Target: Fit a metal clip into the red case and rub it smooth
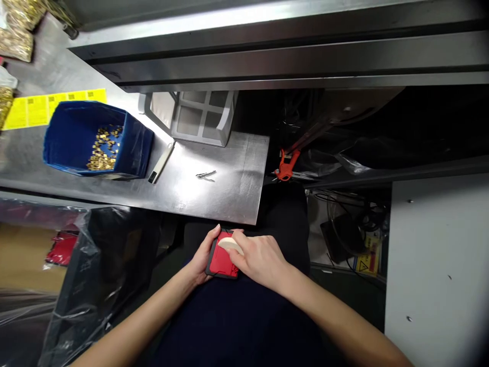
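A small flat red piece with a dark border (pixel 220 262) rests over my lap, just below the table's front edge. My left hand (pixel 202 257) grips it along its left side, thumb at the upper corner. In my right hand (pixel 262 255) is a cream, rounded disc-like piece (pixel 229 244), pinched between thumb and fingers and lying against the red surface. My fingers cover part of the disc, so its full shape is hidden.
On the metal table (pixel 237 188) are a blue bin (pixel 137 148) of small brass parts, a white-handled tool (pixel 162 163), tweezers-like metal pieces (pixel 206 176) and a grey plastic frame (pixel 198 135). An orange-handled clamp (pixel 286 165) hangs right. A metal beam (pixel 267 66) crosses above. Plastic-lined bins stand left.
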Demonstrator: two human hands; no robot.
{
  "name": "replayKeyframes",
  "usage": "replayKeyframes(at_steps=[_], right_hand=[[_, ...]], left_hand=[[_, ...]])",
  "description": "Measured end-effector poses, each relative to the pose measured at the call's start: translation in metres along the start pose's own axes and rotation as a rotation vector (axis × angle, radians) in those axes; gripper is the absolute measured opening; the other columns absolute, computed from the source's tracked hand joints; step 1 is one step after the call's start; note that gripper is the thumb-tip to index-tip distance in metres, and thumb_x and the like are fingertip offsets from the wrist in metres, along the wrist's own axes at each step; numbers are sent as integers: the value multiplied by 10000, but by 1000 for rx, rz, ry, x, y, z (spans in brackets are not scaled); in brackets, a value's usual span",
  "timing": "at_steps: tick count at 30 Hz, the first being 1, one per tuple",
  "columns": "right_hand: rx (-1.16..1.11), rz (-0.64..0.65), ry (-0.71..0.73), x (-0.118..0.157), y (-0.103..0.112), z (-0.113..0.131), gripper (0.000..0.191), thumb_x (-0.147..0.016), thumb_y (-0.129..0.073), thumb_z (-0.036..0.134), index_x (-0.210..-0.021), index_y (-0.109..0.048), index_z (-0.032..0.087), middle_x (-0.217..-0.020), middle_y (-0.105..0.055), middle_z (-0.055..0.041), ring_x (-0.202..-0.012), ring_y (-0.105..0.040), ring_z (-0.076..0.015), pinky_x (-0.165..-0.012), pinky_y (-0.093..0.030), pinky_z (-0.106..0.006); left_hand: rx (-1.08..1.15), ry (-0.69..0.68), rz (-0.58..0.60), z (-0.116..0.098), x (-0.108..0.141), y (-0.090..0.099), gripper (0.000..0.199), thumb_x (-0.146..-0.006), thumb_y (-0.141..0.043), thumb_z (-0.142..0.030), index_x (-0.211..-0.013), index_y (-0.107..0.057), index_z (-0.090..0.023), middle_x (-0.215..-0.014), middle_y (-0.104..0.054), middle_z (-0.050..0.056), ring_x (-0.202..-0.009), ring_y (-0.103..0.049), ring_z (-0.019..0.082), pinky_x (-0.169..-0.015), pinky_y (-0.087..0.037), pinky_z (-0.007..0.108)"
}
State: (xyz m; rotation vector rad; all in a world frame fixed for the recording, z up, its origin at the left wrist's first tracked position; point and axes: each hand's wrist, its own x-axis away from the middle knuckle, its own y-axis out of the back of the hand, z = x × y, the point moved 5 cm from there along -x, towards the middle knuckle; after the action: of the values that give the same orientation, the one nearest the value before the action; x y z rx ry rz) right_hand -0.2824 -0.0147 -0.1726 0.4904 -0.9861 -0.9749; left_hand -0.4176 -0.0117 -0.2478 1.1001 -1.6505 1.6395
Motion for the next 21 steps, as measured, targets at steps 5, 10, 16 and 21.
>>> replayKeyframes(at_steps=[5,10,16,21], right_hand=[[-10,9,-24,-2,-1,-4,295,-1018,-405,425,-1147,-559,208,-802,-776,-26,-729,-742,-206,-574,-306,-293],[-12,-4,-40,-4,0,-7,272,-1018,-410,427,-1096,-561,214,-782,-773,-22,-726,-746,-210,-565,-264,-306],[-1,-12,-55,-5,0,-9,242,-1011,-426,417,-1073,-554,222,-783,-773,-23,-722,-744,-212,-563,-243,-307],[-35,-20,-83,-5,0,-13,253,-1024,-401,448,-1017,-537,235,-797,-777,-11,-728,-745,-206,-577,-255,-298]], left_hand=[[19,0,-8,1,-3,3,537,-982,-455,-554,-1122,-688,-91,-828,-775,159,-658,-728,232,-597,-596,296],[33,10,-30,3,-4,7,518,-969,-484,-565,-951,-707,-98,-820,-775,158,-647,-725,226,-587,-596,291],[61,15,-53,1,-2,3,524,-977,-481,-551,-900,-716,-90,-739,-761,143,-601,-713,218,-581,-602,293],[104,-2,-77,0,-1,0,512,-981,-496,-525,-816,-714,-92,-665,-736,114,-560,-694,199,-559,-594,276]])
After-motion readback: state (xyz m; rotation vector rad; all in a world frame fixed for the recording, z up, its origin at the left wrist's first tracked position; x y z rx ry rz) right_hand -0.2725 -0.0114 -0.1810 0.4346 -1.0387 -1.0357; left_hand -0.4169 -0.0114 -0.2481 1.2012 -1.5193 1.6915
